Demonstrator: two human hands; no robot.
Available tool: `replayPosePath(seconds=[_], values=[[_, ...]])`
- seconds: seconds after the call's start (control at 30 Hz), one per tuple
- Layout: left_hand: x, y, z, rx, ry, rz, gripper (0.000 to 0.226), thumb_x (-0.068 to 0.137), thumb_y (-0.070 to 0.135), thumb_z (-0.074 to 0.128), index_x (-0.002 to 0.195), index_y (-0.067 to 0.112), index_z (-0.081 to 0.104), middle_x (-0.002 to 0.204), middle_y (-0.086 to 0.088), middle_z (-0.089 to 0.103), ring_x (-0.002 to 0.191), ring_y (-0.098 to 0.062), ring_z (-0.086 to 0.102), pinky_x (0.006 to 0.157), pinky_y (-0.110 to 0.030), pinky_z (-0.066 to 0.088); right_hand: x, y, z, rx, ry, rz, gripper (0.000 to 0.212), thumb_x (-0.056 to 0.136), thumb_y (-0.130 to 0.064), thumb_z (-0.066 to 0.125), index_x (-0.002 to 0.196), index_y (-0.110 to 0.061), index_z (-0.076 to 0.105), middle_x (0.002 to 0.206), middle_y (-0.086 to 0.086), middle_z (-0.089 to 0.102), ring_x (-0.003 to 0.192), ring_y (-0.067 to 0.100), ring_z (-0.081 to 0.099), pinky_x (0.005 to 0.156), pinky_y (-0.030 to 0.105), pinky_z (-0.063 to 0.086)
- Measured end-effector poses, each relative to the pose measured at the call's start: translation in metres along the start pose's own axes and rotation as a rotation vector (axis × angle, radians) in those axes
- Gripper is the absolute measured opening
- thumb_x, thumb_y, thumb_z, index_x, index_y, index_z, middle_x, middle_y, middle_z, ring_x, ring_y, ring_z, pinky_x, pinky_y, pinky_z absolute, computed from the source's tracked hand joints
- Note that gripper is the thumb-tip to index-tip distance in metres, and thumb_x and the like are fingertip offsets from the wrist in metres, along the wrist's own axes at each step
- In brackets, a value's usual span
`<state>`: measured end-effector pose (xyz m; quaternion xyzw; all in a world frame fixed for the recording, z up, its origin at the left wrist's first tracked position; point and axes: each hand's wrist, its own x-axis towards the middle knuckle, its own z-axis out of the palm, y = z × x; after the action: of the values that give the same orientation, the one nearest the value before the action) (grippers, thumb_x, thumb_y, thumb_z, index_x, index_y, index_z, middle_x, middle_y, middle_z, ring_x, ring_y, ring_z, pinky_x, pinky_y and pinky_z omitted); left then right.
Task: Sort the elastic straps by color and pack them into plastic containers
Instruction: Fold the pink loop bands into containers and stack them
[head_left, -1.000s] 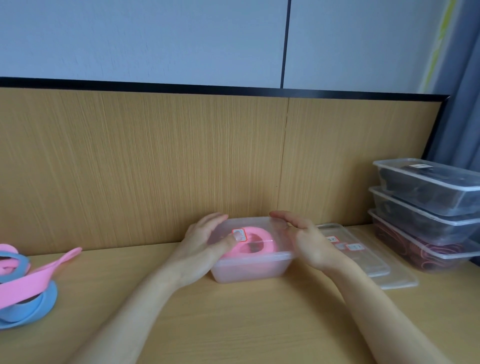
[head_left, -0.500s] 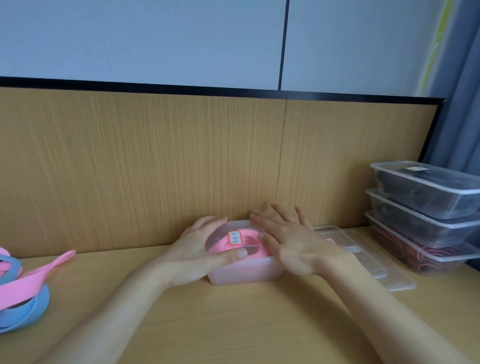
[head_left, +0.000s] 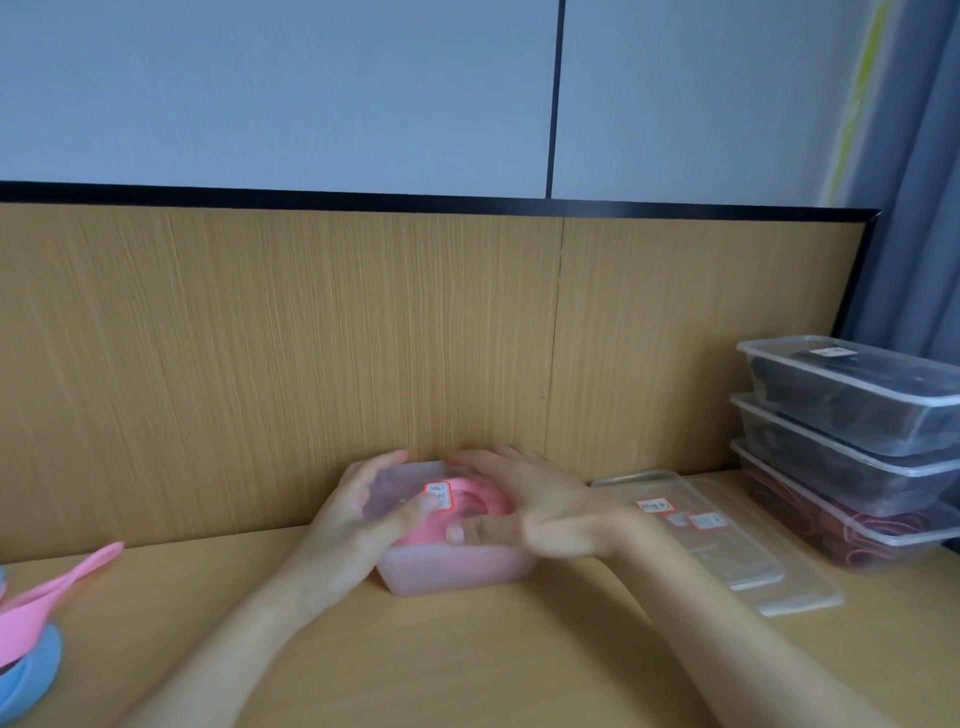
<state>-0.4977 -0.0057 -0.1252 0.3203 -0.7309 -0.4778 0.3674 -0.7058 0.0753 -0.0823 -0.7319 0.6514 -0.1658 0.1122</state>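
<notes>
Strap (head_left: 483, 500) fills a container (head_left: 457, 574) on the surface (head_left: 519, 670) against a wood panel (head_left: 311, 364). Left grip (head_left: 353, 525) clasps container; right grip (head_left: 545, 512) presses strap, fingers flat.

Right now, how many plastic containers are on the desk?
4: the centre container, plus the top container, middle container and bottom container stacked at the right edge. More may sit out of frame.

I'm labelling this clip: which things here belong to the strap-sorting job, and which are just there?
Job: container holding a pink strap, with the left hand and right hand on it; loose pink and blue straps; spare lids; stacked filled containers.
Just there: curtain; wooden back panel.
</notes>
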Motion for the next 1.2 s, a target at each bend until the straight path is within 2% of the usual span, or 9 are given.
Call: replayPosePath(seconds=[0.13, 0.23, 0.37, 0.53, 0.67, 0.73, 0.9, 1.03, 1.2], values=[[0.003, -0.003, 0.002, -0.158, 0.032, -0.028, 0.061, 0.076, 0.05, 0.066, 0.133, 0.033, 0.059, 0.131, 0.013, 0.06, 0.105, 0.009, 0.065, 0.079, -0.012, 0.052, 0.0, 0.004, 0.002, -0.05, -0.043, -0.011, 0.108, 0.072, -0.078, 0.068, 0.157, -0.04, 0.013, 0.159, -0.009, 0.028, 0.15, 0.014, 0.017, 0.126, 0.042, 0.007], [0.004, -0.005, 0.003, -0.198, 0.035, -0.03, 0.057, 0.078, 0.047, 0.062, 0.133, 0.031, 0.06, 0.129, 0.011, 0.063, 0.101, 0.009, 0.067, 0.068, -0.007, 0.051, -0.002, 0.003, 0.007, -0.037, 0.03, -0.024, 0.104, 0.073, -0.078, 0.067, 0.156, -0.038, 0.02, 0.157, -0.01, 0.033, 0.148, 0.014, 0.022, 0.126, 0.042, 0.009], [0.004, -0.004, 0.002, -0.2, 0.044, -0.042, 0.055, 0.079, 0.048, 0.061, 0.132, 0.033, 0.061, 0.129, 0.01, 0.064, 0.103, 0.008, 0.066, 0.074, -0.011, 0.051, -0.006, 0.001, 0.007, 0.008, 0.091, -0.014, 0.093, 0.076, -0.072, 0.07, 0.153, -0.037, 0.032, 0.152, -0.013, 0.039, 0.141, 0.01, 0.029, 0.121, 0.034, 0.02], [0.001, -0.003, -0.001, -0.213, 0.035, -0.069, 0.054, 0.076, 0.055, 0.066, 0.128, 0.038, 0.065, 0.126, 0.012, 0.068, 0.103, 0.012, 0.064, 0.086, -0.02, 0.046, -0.007, 0.0, 0.003, 0.003, 0.035, -0.019, 0.097, 0.074, -0.072, 0.072, 0.154, -0.041, 0.028, 0.153, -0.014, 0.035, 0.142, 0.01, 0.026, 0.121, 0.038, 0.02], [-0.001, -0.005, -0.005, -0.26, 0.05, -0.056, 0.087, 0.053, 0.082, 0.078, 0.128, 0.041, 0.064, 0.122, 0.021, 0.07, 0.115, 0.005, 0.063, 0.103, -0.031, 0.045, -0.008, 0.0, 0.007, 0.151, 0.063, 0.035, 0.099, 0.057, -0.075, 0.078, 0.144, -0.046, 0.04, 0.144, -0.02, 0.045, 0.136, 0.005, 0.041, 0.116, 0.036, 0.036], [-0.001, -0.004, -0.006, -0.289, 0.056, -0.049, 0.097, 0.047, 0.087, 0.076, 0.131, 0.04, 0.062, 0.13, 0.012, 0.067, 0.126, -0.006, 0.06, 0.115, -0.041, 0.039, -0.01, 0.002, 0.009, 0.249, 0.086, 0.059, 0.104, 0.051, -0.075, 0.079, 0.143, -0.044, 0.043, 0.141, -0.02, 0.05, 0.131, 0.002, 0.049, 0.111, 0.032, 0.043], [-0.004, 0.001, -0.005, -0.368, 0.037, -0.026, 0.092, 0.06, 0.083, 0.069, 0.136, 0.032, 0.057, 0.139, 0.005, 0.062, 0.133, -0.015, 0.054, 0.12, -0.048, 0.031, -0.015, 0.007, 0.006, 0.389, 0.113, 0.023, 0.106, 0.052, -0.064, 0.086, 0.145, -0.033, 0.045, 0.126, -0.031, 0.057, 0.111, -0.023, 0.052, 0.086, -0.001, 0.04], [-0.006, 0.005, -0.005, -0.363, 0.033, -0.04, 0.083, 0.066, 0.077, 0.063, 0.133, 0.028, 0.059, 0.134, 0.002, 0.066, 0.129, -0.016, 0.059, 0.118, -0.049, 0.035, -0.017, 0.006, 0.005, 0.397, 0.143, 0.001, 0.106, 0.048, -0.069, 0.085, 0.141, -0.038, 0.046, 0.125, -0.034, 0.053, 0.11, -0.029, 0.047, 0.085, -0.005, 0.035], [-0.008, 0.006, -0.004, -0.338, -0.039, -0.05, 0.061, 0.09, 0.062, 0.049, 0.132, 0.021, 0.063, 0.13, -0.004, 0.069, 0.125, -0.024, 0.062, 0.115, -0.058, 0.036, -0.019, 0.008, 0.001, 0.468, 0.222, 0.0, 0.097, 0.05, -0.064, 0.085, 0.136, -0.034, 0.054, 0.123, -0.023, 0.063, 0.11, -0.014, 0.058, 0.087, 0.001, 0.04]])
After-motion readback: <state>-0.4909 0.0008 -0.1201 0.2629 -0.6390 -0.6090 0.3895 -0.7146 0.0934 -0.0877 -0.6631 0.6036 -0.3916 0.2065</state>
